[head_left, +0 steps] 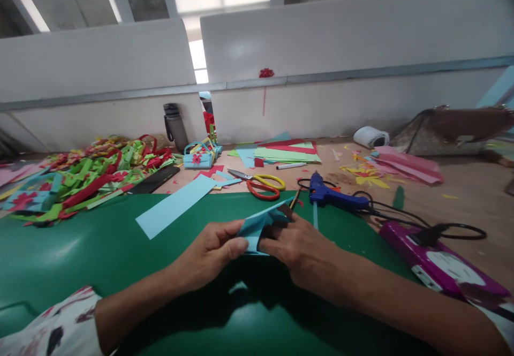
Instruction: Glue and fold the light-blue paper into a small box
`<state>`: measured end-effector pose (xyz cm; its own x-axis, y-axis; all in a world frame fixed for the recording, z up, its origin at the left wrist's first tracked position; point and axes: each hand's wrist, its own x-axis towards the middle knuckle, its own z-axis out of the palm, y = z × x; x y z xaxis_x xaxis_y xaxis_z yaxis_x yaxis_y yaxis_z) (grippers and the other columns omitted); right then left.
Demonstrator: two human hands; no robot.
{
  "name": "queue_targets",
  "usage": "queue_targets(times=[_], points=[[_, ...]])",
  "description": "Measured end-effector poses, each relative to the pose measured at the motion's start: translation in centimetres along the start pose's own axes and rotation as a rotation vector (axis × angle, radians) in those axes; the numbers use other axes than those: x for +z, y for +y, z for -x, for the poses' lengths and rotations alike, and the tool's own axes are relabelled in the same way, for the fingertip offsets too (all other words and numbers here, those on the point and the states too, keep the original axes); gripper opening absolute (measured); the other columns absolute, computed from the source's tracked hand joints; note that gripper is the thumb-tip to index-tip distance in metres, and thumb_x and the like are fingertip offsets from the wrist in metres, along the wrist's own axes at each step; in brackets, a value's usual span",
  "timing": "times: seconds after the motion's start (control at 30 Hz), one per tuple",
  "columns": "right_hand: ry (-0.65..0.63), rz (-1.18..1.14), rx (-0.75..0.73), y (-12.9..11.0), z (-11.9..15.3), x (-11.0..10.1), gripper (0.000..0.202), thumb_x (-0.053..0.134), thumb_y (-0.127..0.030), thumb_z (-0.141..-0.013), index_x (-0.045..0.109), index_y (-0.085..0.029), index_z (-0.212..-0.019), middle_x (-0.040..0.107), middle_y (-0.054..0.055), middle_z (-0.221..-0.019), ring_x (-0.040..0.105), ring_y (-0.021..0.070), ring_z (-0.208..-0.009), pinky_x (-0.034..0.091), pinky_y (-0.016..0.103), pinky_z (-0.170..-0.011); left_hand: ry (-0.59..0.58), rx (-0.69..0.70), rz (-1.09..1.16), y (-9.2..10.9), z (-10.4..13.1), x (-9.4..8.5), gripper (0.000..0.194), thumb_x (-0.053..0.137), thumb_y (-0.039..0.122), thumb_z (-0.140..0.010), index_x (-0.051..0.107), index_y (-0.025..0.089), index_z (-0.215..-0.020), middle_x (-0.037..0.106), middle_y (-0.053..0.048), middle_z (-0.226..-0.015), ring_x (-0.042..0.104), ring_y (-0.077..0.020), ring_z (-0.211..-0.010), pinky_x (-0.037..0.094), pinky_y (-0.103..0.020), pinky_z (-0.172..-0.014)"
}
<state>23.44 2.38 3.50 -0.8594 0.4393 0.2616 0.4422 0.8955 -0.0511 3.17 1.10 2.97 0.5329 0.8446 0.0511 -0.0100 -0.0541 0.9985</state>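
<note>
A folded piece of light blue paper (254, 233) is held above the green mat between both hands. My left hand (220, 246) pinches its left edge, thumb in front and fingers behind. The fingers of my right hand (297, 241) are curled at the paper's open right side, partly tucked inside it; the fingertips are hidden. A flat strip of light blue paper (176, 206) lies on the mat to the left. Just beyond the hands are scissors (263, 183) with red and yellow handles, and a blue glue gun (335, 195) rests to the right.
Left stands a heap of red and green paper pieces (100, 174), beside a black phone (155, 179). A small blue paper basket (198, 158) and a dark bottle (174, 126) are behind. On the right lie a purple power strip (441, 259), cables and a handbag (445, 131).
</note>
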Motion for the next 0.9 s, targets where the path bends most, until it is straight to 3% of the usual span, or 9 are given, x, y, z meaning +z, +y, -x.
queue_targets(times=[0.1,0.2,0.4,0.6,0.8,0.9], points=[[-0.013,0.0,0.0,-0.1,0.1,0.0,0.054,0.043,0.003,-0.07,0.054,-0.024,-0.115,0.066,0.004,-0.098,0.055,0.0186,-0.095,0.021,0.043,-0.101,-0.07,0.069,-0.251,0.1,-0.1,-0.8,0.029,0.053,0.031,-0.085,0.066,0.014,-0.105,0.06,-0.001,-0.081,0.047,-0.0148,-0.072,0.037,-0.023,-0.069],[0.002,-0.014,0.01,-0.3,0.1,-0.1,0.051,0.044,0.002,-0.071,0.054,-0.024,-0.114,0.066,0.004,-0.098,0.055,0.0184,-0.095,0.021,0.043,-0.101,-0.105,0.066,-0.325,-0.1,-0.3,-1.2,0.031,0.047,0.033,-0.088,0.065,0.013,-0.104,0.057,-0.001,-0.077,0.044,-0.0138,-0.068,0.035,-0.022,-0.065],[0.051,-0.107,0.052,-0.5,0.1,-0.1,0.038,0.047,-0.002,-0.077,0.055,-0.021,-0.109,0.064,0.005,-0.104,0.054,0.0174,-0.099,0.03,0.035,-0.095,-0.172,0.121,-0.333,0.3,-0.1,-1.2,0.034,0.045,0.032,-0.089,0.059,0.017,-0.116,0.057,-0.002,-0.085,0.046,-0.0158,-0.075,0.036,-0.022,-0.071],[0.124,-0.134,0.034,-0.4,0.2,0.2,0.036,0.044,0.0,-0.078,0.055,-0.022,-0.104,0.065,0.003,-0.094,0.056,0.0161,-0.087,0.033,0.032,-0.086,-0.149,0.118,-0.302,0.2,-0.1,-1.0,0.027,0.054,0.03,-0.084,0.064,0.016,-0.105,0.05,0.002,-0.074,0.038,-0.0116,-0.066,0.033,-0.019,-0.063],[0.157,-0.2,0.115,-0.9,0.2,-0.1,0.005,0.05,-0.017,-0.084,0.055,-0.019,-0.084,0.064,0.002,-0.08,0.054,0.0149,-0.075,0.034,0.03,-0.081,-0.12,0.074,-0.278,-0.2,-0.2,-0.8,0.026,0.057,0.034,-0.081,0.064,0.012,-0.093,0.051,0.001,-0.073,0.039,-0.0126,-0.066,0.033,-0.02,-0.062],[0.16,-0.242,0.162,-1.2,0.0,-0.4,0.011,0.049,-0.02,-0.085,0.052,-0.018,-0.074,0.059,-0.001,-0.07,0.05,0.0127,-0.065,0.034,0.031,-0.079,-0.085,0.073,-0.288,-0.4,-0.4,-0.6,0.026,0.057,0.036,-0.08,0.064,0.012,-0.088,0.052,0.001,-0.07,0.04,-0.0122,-0.064,0.034,-0.02,-0.06]])
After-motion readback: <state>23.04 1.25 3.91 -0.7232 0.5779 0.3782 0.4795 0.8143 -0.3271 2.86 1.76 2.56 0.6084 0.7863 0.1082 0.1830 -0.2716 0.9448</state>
